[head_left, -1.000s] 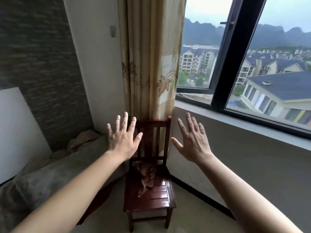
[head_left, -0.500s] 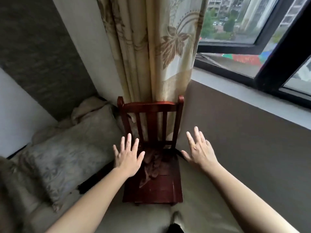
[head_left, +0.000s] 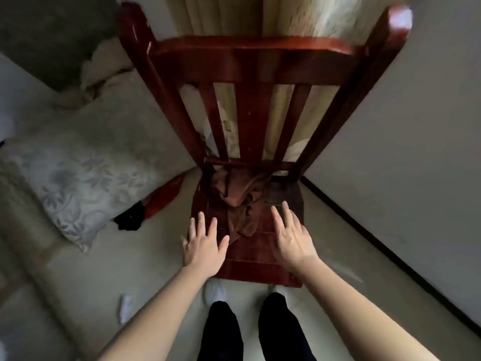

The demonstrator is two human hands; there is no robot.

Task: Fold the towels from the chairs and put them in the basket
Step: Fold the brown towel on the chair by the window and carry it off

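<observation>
Your left hand (head_left: pixel 203 246) and right hand (head_left: pixel 291 238) both hover palm-down over the front of the seat, fingers straight and spread, holding nothing. Between them lies the crumpled brown cloth towel (head_left: pixel 239 201), bunched toward the back of the seat under the lower rail, its trailing end just beside your left thumb. It sits on the dark red slatted wooden chair (head_left: pixel 250 58), which stands against a beige curtain (head_left: pixel 216 14). To your left, a grey floral pillow (head_left: pixel 86 178) rests on the bedding.
</observation>
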